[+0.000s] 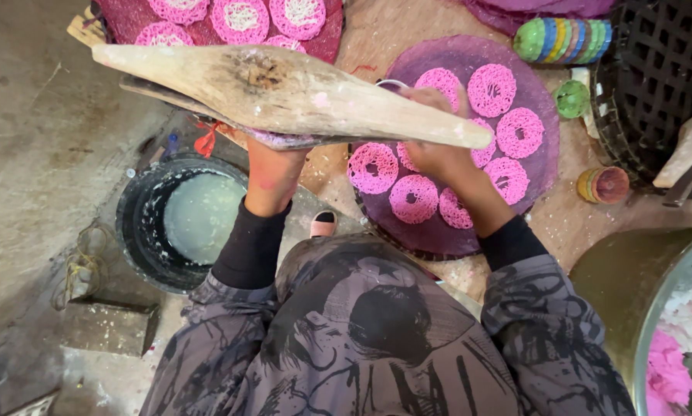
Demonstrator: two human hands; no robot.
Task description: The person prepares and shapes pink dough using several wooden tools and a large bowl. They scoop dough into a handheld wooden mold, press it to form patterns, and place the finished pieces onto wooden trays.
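Head view, looking straight down: a person in a dark patterned garment works a long wooden press (284, 92) over a round purple woven tray (539, 100) set on the floor. The press's long axis runs nearly level across the frame, from upper left to a narrow tip at the right, lying crosswise above both forearms.

The left hand (273, 166) comes up from below and meets the underside of the press near its middle; its fingers are hidden behind the wood, so whether they are closed around it cannot be told. The right hand (435, 150) sits under the tapered end, directly over the tray, curled among the pink lacy rounds (411, 198) of squeezed dough, with the fingertips partly covered by the press. It is the hand nearer the rounds, which ring it on the right and below.

A black bucket (142, 231) of pale liquid stands just left of the left forearm. A second tray of pink rounds (238, 19) lies beyond the press, a stack of coloured plastic discs (566, 38) at upper right, and a metal basin (670, 308) with pink and white dough at lower right.
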